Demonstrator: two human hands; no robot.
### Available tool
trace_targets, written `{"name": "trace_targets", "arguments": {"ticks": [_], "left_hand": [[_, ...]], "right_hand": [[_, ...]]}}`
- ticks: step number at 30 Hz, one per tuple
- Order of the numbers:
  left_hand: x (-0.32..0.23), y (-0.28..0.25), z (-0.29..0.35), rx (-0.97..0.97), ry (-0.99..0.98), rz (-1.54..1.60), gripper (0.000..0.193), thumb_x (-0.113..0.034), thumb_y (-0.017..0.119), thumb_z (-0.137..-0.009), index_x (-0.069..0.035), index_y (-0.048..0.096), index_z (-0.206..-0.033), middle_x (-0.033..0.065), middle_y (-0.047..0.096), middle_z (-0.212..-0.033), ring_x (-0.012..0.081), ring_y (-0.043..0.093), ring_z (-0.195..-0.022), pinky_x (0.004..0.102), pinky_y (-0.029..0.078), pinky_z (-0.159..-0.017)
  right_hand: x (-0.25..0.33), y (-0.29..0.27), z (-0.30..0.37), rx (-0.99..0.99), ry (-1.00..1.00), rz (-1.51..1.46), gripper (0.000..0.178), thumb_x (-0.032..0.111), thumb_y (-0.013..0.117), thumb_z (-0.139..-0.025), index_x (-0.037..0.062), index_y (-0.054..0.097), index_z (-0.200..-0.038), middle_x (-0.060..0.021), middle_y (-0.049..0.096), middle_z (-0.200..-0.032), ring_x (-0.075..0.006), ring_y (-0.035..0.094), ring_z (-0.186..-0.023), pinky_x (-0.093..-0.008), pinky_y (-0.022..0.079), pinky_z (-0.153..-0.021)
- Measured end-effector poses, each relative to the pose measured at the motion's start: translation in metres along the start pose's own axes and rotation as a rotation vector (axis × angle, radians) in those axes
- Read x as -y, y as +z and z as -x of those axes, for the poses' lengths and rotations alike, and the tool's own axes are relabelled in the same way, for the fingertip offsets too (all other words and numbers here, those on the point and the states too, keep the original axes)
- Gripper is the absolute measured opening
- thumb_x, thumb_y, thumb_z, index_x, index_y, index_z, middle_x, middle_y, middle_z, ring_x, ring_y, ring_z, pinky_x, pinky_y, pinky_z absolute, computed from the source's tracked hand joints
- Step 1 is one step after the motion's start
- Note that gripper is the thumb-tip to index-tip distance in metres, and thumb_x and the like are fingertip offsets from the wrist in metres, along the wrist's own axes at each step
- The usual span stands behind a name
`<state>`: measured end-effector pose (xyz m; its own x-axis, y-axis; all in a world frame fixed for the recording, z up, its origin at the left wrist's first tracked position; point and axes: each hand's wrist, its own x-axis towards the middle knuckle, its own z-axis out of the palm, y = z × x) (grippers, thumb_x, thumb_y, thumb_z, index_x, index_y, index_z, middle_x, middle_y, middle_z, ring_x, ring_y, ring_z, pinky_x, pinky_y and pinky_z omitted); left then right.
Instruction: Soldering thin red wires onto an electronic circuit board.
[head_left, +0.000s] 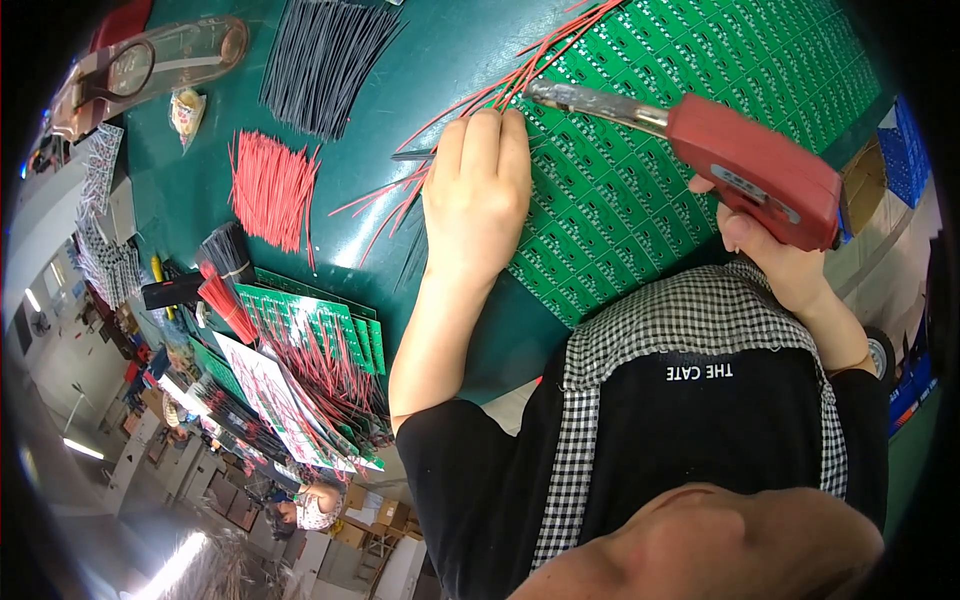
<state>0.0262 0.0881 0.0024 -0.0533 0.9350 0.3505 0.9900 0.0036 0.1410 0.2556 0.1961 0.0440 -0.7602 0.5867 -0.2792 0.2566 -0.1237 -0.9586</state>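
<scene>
My right hand (765, 240) is wrapped round the grip of a red soldering gun (750, 160). The gun's metal barrel (600, 103) reaches left, its tip close to my left fingertips. My left hand (478, 190) lies at the left edge of a large green circuit board panel (640, 150), fingers together and bent down on red wires (520, 82). Exactly where the fingertips pinch is hidden. The red wires run along the panel's far left edge, and loose ends fan out left of my hand. A few dark wires (412, 156) poke out beside the fingers.
On the green table (370, 120) lie a bundle of black wires (325, 65) and one of red wires (272, 190). Wired green boards (310, 325) are stacked at the left edge. A clear plastic piece (200, 55) and small wrapped packet (187, 112) lie far left. Another person (310, 508) sits beyond.
</scene>
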Motion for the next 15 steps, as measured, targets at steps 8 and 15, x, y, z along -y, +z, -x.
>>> {"name": "trace_targets", "arguments": {"ticks": [8, 15], "left_hand": [[0.001, -0.001, -0.003, 0.015, -0.024, 0.001, 0.027, -0.004, 0.055, -0.063, 0.002, 0.058, -0.089, 0.0084, 0.052, -0.082, 0.0207, 0.052, -0.074, 0.0286, 0.048, -0.062], [0.000, 0.005, -0.012, -0.080, 0.004, 0.045, 0.025, -0.004, 0.056, -0.063, 0.001, 0.060, -0.087, 0.0081, 0.054, -0.082, 0.0204, 0.053, -0.073, 0.0284, 0.048, -0.062]], "right_hand": [[0.000, -0.009, 0.004, -0.054, 0.032, -0.116, 0.043, 0.017, 0.056, -0.083, -0.0030, 0.042, -0.118, -0.0157, 0.055, -0.104, -0.0094, 0.044, -0.057, -0.0215, 0.038, -0.051], [0.003, -0.010, 0.001, -0.098, 0.013, -0.107, 0.036, 0.015, 0.054, -0.084, -0.0032, 0.044, -0.114, -0.0148, 0.056, -0.103, -0.0096, 0.045, -0.058, -0.0224, 0.038, -0.053]]}}
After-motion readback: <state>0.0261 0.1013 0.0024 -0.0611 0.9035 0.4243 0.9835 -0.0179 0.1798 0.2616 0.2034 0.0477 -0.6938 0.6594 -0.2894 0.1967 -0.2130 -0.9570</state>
